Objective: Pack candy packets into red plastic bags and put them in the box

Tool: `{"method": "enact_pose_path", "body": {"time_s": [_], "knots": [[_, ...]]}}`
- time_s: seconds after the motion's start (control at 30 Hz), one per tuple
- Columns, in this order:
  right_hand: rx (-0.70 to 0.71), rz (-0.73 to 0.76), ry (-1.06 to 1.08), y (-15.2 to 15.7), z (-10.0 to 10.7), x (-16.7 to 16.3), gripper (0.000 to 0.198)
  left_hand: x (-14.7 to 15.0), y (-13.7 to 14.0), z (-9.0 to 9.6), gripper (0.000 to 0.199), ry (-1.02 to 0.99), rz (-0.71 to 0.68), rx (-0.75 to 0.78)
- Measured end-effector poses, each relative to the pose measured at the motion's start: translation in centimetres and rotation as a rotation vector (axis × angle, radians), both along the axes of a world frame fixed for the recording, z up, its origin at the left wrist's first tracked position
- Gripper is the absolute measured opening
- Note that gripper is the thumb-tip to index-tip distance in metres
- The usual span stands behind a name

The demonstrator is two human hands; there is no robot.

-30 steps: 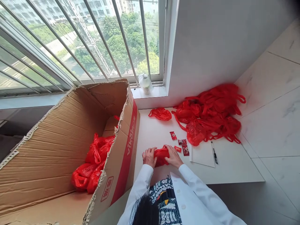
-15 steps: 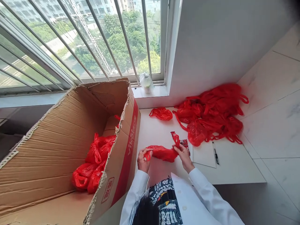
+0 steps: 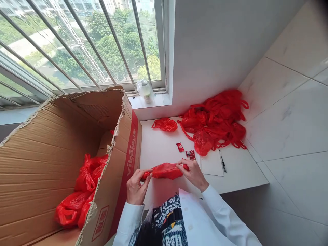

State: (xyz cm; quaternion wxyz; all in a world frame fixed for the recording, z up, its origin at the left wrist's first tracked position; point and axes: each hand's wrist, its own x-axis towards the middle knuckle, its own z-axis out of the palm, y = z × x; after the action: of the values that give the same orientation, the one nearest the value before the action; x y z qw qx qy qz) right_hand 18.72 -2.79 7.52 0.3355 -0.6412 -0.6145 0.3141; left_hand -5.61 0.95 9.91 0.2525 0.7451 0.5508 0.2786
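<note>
A red plastic bag (image 3: 167,171) stretches between my two hands, low over the near part of the white table. My left hand (image 3: 137,186) pinches its left end, while my right hand (image 3: 191,172) grips the right end with closed fingers. Just beyond my right hand lie small red packets (image 3: 180,147) with printed wrappers. Another crumpled red bag (image 3: 165,124) rests farther back by the wall. What the held bag contains, if anything, cannot be seen.
To the left stands a tall cardboard box (image 3: 129,164) with filled red bags (image 3: 88,174) inside. A heap of red bags (image 3: 217,119) lies at the back right. Paper (image 3: 211,165) and a pen (image 3: 223,164) are on the right. A wrapped container (image 3: 146,91) sits on the windowsill.
The view has turned to the right. My fingers have shifted along the bag's handles, and the bag is now pulled out between both hands, with the packets in fuller view.
</note>
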Motion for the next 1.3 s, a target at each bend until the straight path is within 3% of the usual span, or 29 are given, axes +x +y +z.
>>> {"method": "enact_pose_path", "body": {"time_s": [0.1, 0.23, 0.3, 0.37, 0.47, 0.53, 0.6, 0.7, 0.8, 0.9, 1.0, 1.07, 1.17, 1.23, 1.3], "knots": [[-0.018, 0.199, -0.337, 0.1, -0.6, -1.3, 0.018, 0.5, -0.2, 0.6, 0.02, -0.007, -0.047, 0.029], [-0.115, 0.283, -0.531, 0.0, -2.3, -2.8, 0.025, 0.3, -1.7, 0.6, 0.025, -0.022, -0.072, -0.021], [-0.143, 0.297, -0.554, -0.1, -2.9, -3.0, 0.028, 0.2, -2.5, 0.3, 0.02, -0.186, -0.015, -0.095], [-0.126, 0.33, -0.54, -0.3, -3.3, -2.9, 0.029, 0.5, -3.3, -0.2, 0.016, -0.472, 0.049, -0.239], [-0.03, 0.367, -0.449, -0.6, -3.3, -2.5, 0.041, 1.1, -3.9, -1.2, 0.026, -0.797, 0.121, -0.459], [0.035, 0.353, -0.363, -0.9, -2.8, -2.3, 0.051, 1.2, -4.1, -1.7, 0.026, -0.772, 0.121, -0.501], [0.097, 0.33, -0.288, -1.3, -2.2, -2.6, 0.051, 1.0, -4.3, -1.8, 0.022, -0.614, 0.096, -0.493], [0.192, 0.435, -0.26, -1.3, -1.7, -4.3, 0.035, 0.6, -4.6, -1.4, 0.019, -0.435, 0.088, -0.49], [0.215, 0.562, -0.371, -0.6, -2.9, -6.7, 0.017, 0.3, -5.1, -0.9, 0.017, -0.478, 0.039, -0.545], [0.087, 0.489, -0.571, 0.6, -5.2, -7.7, 0.01, 0.0, -5.6, -0.9, 0.015, -0.59, -0.007, -0.667], [-0.059, 0.317, -0.72, 1.4, -6.7, -5.3, 0.048, -0.5, -6.1, -1.3, 0.019, -0.762, 0.069, -0.698], [-0.117, 0.222, -0.755, 1.6, -6.9, -2.4, 0.052, -0.8, -6.3, -1.5, 0.019, -0.843, 0.132, -0.669], [-0.229, 0.071, -0.705, 1.4, -6.2, 1.9, 0.023, -0.9, -6.4, -1.5, 0.009, -0.785, 0.156, -0.626], [-0.239, -0.07, -0.633, 0.8, -5.0, 3.5, 0.023, -0.6, -6.4, -1.2, 0.014, -0.65, 0.124, -0.606], [-0.137, -0.205, -0.572, 0.0, -3.2, 3.8, 0.029, -0.3, -6.5, -1.0, 0.026, -0.522, 0.064, -0.596]]}}
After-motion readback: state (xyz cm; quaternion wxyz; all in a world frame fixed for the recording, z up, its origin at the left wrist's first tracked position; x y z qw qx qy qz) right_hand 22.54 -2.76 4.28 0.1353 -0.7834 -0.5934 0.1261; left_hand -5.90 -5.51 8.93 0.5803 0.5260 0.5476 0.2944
